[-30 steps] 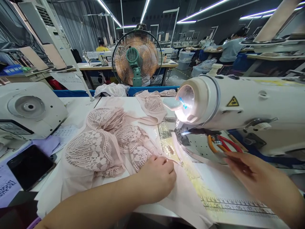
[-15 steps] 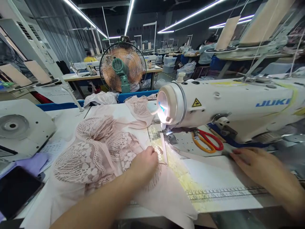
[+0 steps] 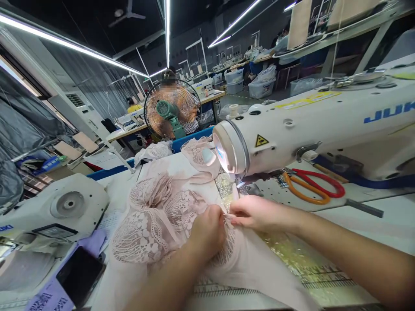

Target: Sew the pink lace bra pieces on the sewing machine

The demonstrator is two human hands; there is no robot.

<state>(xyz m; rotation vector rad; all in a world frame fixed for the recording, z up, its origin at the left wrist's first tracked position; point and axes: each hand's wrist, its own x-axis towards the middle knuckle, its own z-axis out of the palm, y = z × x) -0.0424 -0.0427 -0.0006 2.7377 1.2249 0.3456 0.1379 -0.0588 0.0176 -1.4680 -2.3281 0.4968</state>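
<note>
Both hands meet in front of the sewing machine (image 3: 275,138), just below its needle area. My left hand (image 3: 209,231) is closed on the edge of a pale pink lace bra piece (image 3: 228,248). Fingers pinched, my right hand (image 3: 254,211) grips the same edge beside the left fingertips. A narrow pale pink strip (image 3: 235,191) runs from under the presser foot down to the right fingers. More pink lace bra pieces (image 3: 139,235) lie bunched to the left of my left hand. Smooth pink fabric hangs below both hands toward the table's front edge.
Scissors (image 3: 311,185) with orange and red handles lie on the machine bed at right. A black phone (image 3: 79,274) rests on purple paper at left, near another machine (image 3: 65,207). A printed ruler scale (image 3: 233,291) runs along the front edge. Beyond stands a large fan (image 3: 171,112).
My right hand has moved left from the table's right side and now grips the fabric edge beside my left hand. The camera view has tilted and shifted.
</note>
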